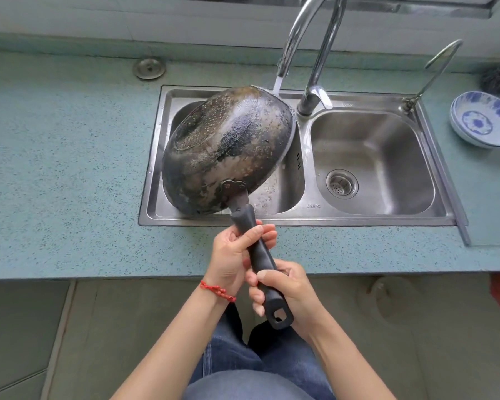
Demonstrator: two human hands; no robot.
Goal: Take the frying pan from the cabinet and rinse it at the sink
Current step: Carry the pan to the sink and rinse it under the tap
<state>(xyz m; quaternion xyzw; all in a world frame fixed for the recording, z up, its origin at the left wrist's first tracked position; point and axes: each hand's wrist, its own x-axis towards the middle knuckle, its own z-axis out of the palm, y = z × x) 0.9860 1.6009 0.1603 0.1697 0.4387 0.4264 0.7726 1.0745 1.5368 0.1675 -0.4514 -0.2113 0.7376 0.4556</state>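
The frying pan is dark and scorched. It is tipped on its side over the left basin of the steel sink, with its wet underside facing me. Water runs from the tall faucet onto the pan's far rim. My left hand grips the upper part of the black handle. My right hand grips the lower part, near the hanging hole. The pan's inside is hidden from me.
The sink's right basin holds only its drain strainer. A thin second tap stands at the sink's back right corner. Stacked blue-and-white bowls sit on the teal counter to the right. A round metal cap lies at the back left.
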